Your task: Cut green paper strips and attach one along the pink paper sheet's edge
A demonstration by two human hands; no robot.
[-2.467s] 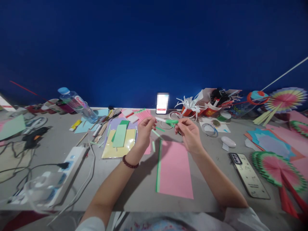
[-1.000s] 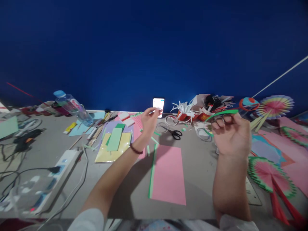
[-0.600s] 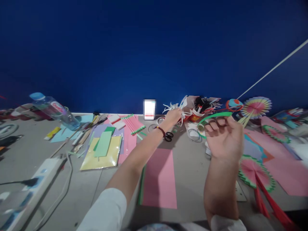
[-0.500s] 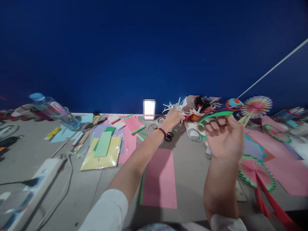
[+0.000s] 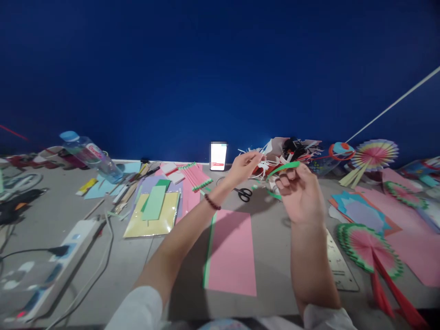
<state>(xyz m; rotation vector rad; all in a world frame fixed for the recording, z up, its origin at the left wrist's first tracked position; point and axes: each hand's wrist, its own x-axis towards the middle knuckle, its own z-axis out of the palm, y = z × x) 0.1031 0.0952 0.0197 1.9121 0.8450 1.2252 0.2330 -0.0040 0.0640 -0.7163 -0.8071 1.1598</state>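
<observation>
1. Since 0.5 s earlier, the right hand (image 5: 299,195) has been brought inward, nearer the left hand (image 5: 243,168), which has been lifted slightly from the white strips (image 5: 263,172).
2. The green strip (image 5: 287,167) is pinched between the right thumb and curled fingers, palm facing the camera; it is bent in a curve toward the left hand.
3. The left thumb and fingertips are brought together beside the white strips; whether 1 of these is gripped cannot be told.
4. Below the hands, 1 pink sheet (image 5: 233,252) with a green left edge is laid on the table (image 5: 275,275).
5. Black scissors (image 5: 245,195) are placed between the sheet and the white strips.
6. A lit phone (image 5: 218,158) is propped at the blue wall (image 5: 220,68).
7. To the right, a pink fan (image 5: 371,252) is seen, edged in green.
</observation>
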